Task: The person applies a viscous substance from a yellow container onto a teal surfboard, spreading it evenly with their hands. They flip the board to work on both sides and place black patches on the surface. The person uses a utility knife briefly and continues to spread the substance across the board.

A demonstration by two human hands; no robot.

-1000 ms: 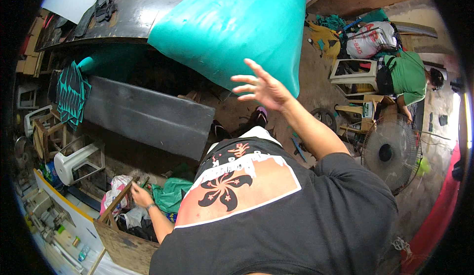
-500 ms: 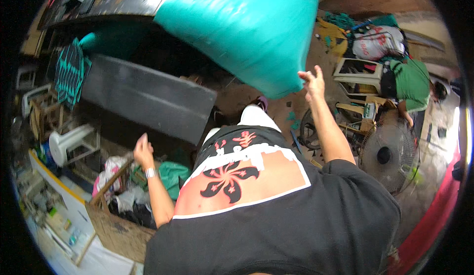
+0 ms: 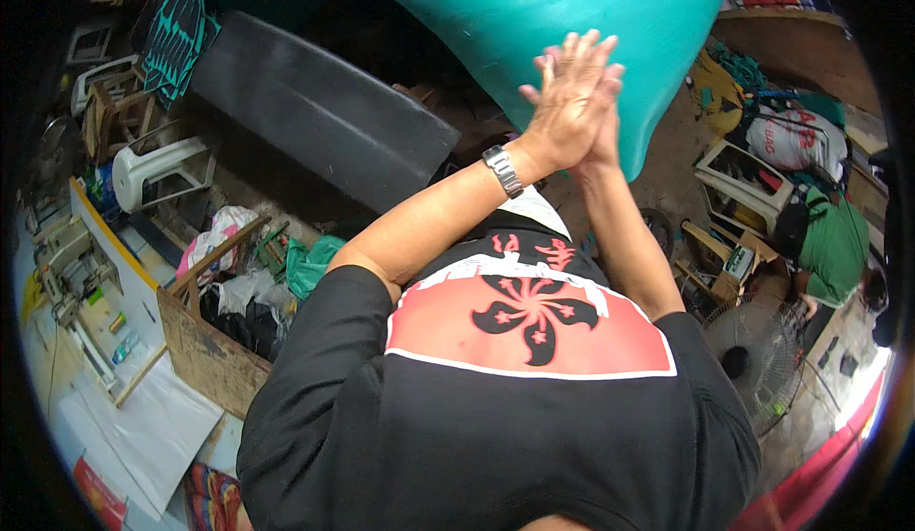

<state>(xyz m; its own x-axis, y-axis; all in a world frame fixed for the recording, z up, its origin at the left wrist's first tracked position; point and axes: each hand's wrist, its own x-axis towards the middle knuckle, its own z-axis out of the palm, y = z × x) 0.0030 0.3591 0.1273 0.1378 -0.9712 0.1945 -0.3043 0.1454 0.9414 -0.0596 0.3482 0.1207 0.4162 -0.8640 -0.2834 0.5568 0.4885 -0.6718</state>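
My left hand (image 3: 558, 116), with a metal-banded watch (image 3: 501, 171) on its wrist, is laid palm to palm against my right hand (image 3: 604, 140). The fingers of the left are stretched out and apart. Those of the right also reach out straight, partly hidden behind the left. I see nothing held in either hand. Just beyond them hangs a large, smooth teal sheet (image 3: 562, 7), narrowing to a corner below; whether the hands touch it I cannot tell.
A long dark panel (image 3: 324, 107) lies at the left, with a white plastic stool (image 3: 157, 173) nearer. A sewing machine (image 3: 71, 259) stands on a table at far left. At right are a floor fan (image 3: 748, 359), an overturned stool (image 3: 743, 188) and a person in green (image 3: 831, 250) bending down.
My right hand has left the teal sheet's corner. My left hand has swung up and right, and the two palms have come together. The view has shifted, too.
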